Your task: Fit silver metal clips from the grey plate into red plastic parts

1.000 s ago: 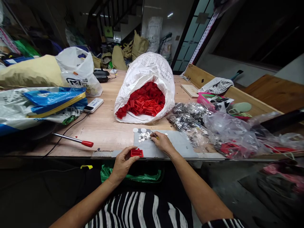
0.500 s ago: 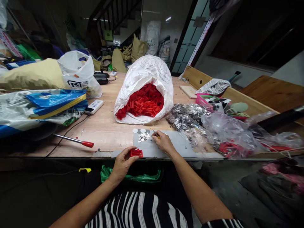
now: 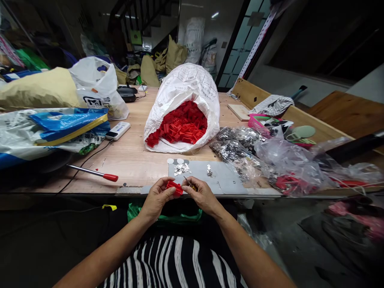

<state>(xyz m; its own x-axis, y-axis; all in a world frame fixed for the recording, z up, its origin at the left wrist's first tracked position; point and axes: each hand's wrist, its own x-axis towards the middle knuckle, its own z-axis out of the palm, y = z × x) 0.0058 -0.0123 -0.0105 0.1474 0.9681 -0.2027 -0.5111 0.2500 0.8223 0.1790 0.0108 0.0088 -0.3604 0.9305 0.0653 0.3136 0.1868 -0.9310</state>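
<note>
My left hand (image 3: pixel 156 200) pinches a small red plastic housing (image 3: pixel 174 187) between thumb and fingers, just over the table's front edge. Closed around a thin, pointed tool (image 3: pixel 189 183) with a partly yellow handle, my right hand (image 3: pixel 204 197) meets the housing's right end. The tool's exact kind is hard to make out. Behind both hands, a grey mat (image 3: pixel 223 178) carries a pile of small shiny metal pieces (image 3: pixel 181 169) and a smaller group of metal parts (image 3: pixel 209 172). A white sack (image 3: pixel 192 80) lies open toward me, full of red plastic parts (image 3: pixel 186 124).
Clear bags of metal parts (image 3: pixel 237 148) and crumpled plastic bags (image 3: pixel 285 156) crowd the right. A red-handled lever (image 3: pixel 109 177), a white device (image 3: pixel 118 131) with a cable and large packed bags (image 3: pixel 60 128) occupy the left. Beneath the edge hangs a green bag (image 3: pixel 180 218).
My right hand has come from the mat toward me and left, bringing the tool to the red housing. My left hand has raised and turned the housing slightly.
</note>
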